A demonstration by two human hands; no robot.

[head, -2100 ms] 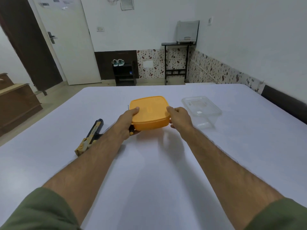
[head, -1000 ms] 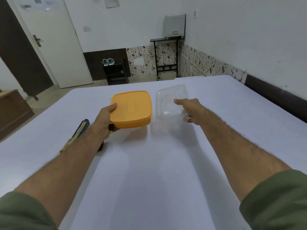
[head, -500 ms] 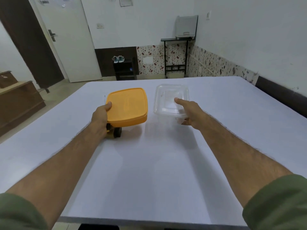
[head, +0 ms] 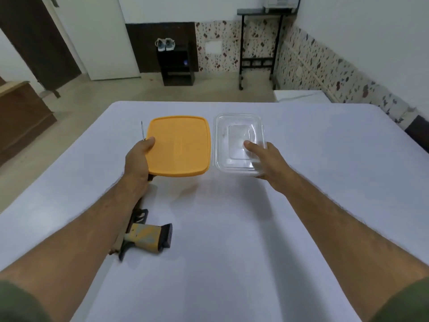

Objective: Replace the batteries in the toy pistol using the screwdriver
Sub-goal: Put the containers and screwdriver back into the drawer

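Observation:
My left hand (head: 138, 160) grips the left edge of an orange lidded box (head: 180, 145), thumb on the lid. My right hand (head: 267, 159) holds the near right corner of a clear plastic container (head: 239, 140), thumb on its top. The two boxes stand side by side on the white table (head: 232, 228). A thin metal screwdriver shaft (head: 142, 130) pokes out beyond my left hand; its handle is hidden. The worn yellow and black toy pistol (head: 148, 235) lies on the table under my left forearm, grip pointing right, barrel mostly hidden by the arm.
The table's far edge runs just past the boxes, with floor beyond. A brown wooden cabinet (head: 21, 117) stands off to the left. A black shelf (head: 177, 63) and a black stand (head: 260, 59) are against the far wall.
My right hand left the orange box and took hold of the clear container, drawing it beside the orange box. My view tilted down, and the pistol now shows under my left forearm.

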